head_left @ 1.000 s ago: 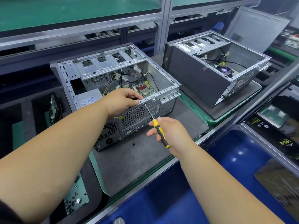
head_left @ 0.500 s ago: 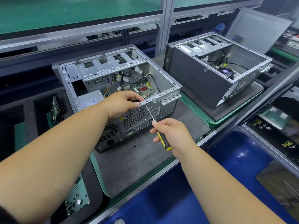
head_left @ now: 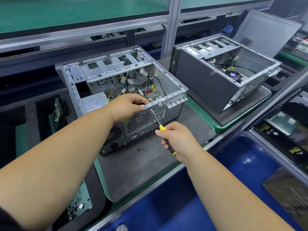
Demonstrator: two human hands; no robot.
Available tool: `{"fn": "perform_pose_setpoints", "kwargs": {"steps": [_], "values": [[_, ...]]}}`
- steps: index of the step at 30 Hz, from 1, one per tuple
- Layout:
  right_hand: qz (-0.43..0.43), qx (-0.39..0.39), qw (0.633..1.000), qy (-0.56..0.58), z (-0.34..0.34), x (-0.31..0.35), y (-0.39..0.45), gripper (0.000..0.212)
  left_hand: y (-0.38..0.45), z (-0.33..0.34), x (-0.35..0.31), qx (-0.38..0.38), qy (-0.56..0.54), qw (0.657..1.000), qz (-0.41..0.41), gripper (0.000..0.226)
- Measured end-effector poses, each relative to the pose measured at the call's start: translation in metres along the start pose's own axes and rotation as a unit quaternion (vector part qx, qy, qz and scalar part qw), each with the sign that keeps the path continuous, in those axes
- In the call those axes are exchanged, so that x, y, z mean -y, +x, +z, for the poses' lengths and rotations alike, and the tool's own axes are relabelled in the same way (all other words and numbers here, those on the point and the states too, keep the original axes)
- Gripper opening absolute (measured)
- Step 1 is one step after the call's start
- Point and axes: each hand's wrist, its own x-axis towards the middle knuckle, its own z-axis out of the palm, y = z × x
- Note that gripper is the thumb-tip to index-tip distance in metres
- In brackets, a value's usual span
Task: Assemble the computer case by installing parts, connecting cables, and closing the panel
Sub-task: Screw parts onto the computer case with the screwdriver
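The open case (head_left: 120,90) lies on its side on a grey mat (head_left: 141,164), its rear panel toward the person and the board (head_left: 148,93) and loose cables (head_left: 126,82) showing inside. The left hand (head_left: 130,105) rests on the near top edge of the case, fingers curled over the rim and gripping it, thumb tip beside the slotted rail. The right hand (head_left: 176,139) is wrapped around the black-and-yellow handle of a screwdriver (head_left: 160,125), whose shaft angles up and to the left so that the tip meets the rear edge just right of the left thumb, above the round fan grille (head_left: 139,120). One small dark screw (head_left: 138,149) lies on the mat just in front of the case. A second case (head_left: 221,75) sits on another mat to the right, well apart, with a panel (head_left: 266,32) leaning behind it. A tray of screws (head_left: 78,205) sits at lower left.
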Motion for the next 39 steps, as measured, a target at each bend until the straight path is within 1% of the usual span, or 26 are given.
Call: {"fn": "perform_pose_setpoints", "kwargs": {"steps": [3,5,8,10,12,14,15,16,19,22,25,28,30,32,36,39], "values": [[-0.028,-0.032,0.999,-0.006,-0.006,0.003,-0.002,0.019,0.0,0.001,0.0,-0.004,0.018,1.0,0.009,0.017],[-0.037,-0.034,0.998,-0.029,-0.01,0.008,-0.003,0.018,0.0,0.001,0.0,-0.002,0.021,1.0,0.009,0.016],[-0.035,-0.04,0.996,-0.076,-0.01,0.012,-0.003,0.029,0.0,-0.001,-0.001,0.0,0.029,1.0,0.009,0.016],[-0.017,-0.038,0.996,-0.074,-0.008,0.015,-0.002,0.034,0.0,0.0,-0.001,0.003,0.034,0.999,0.011,0.016],[0.025,-0.009,0.999,-0.026,-0.002,0.019,-0.001,0.04,0.0,0.0,-0.002,0.002,0.035,0.999,0.012,0.017],[0.058,0.013,0.998,-0.001,0.001,0.021,-0.002,0.04,0.0,-0.001,-0.002,0.002,0.036,0.999,0.01,0.017],[0.056,0.014,0.998,0.0,0.001,0.021,-0.002,0.036,0.0,-0.001,-0.002,0.002,0.037,0.999,0.01,0.017],[0.037,0.009,0.999,-0.004,0.0,0.018,-0.002,0.032,0.0,-0.001,-0.002,0.003,0.04,0.999,0.009,0.017],[-0.031,-0.024,0.999,-0.023,-0.004,0.009,-0.003,0.029,0.0,-0.001,-0.002,0.001,0.046,0.999,0.01,0.016],[-0.059,-0.049,0.997,-0.021,-0.008,0.005,-0.002,0.024,0.0,0.0,-0.002,-0.002,0.048,0.999,0.011,0.016],[-0.06,-0.055,0.996,-0.043,-0.009,0.005,-0.001,0.025,0.001,0.001,-0.001,-0.003,0.041,0.999,0.01,0.016],[-0.04,-0.054,0.996,-0.055,-0.006,0.008,0.001,0.032,0.002,0.001,0.0,-0.005,0.042,0.999,0.01,0.016],[-0.016,-0.038,0.999,-0.034,-0.002,0.012,0.003,0.036,0.002,0.0,0.001,-0.004,0.039,0.999,0.008,0.017],[0.0,-0.027,1.0,-0.008,0.0,0.015,0.002,0.033,0.002,0.0,0.001,-0.003,0.034,0.999,0.005,0.017],[-0.044,-0.04,0.998,-0.006,-0.004,0.007,0.001,0.028,0.001,0.0,0.0,-0.002,0.027,1.0,0.0,0.017],[-0.05,-0.045,0.997,0.032,-0.007,0.002,0.0,0.023,0.001,0.0,-0.001,0.004,0.032,0.999,0.006,0.018]]}}
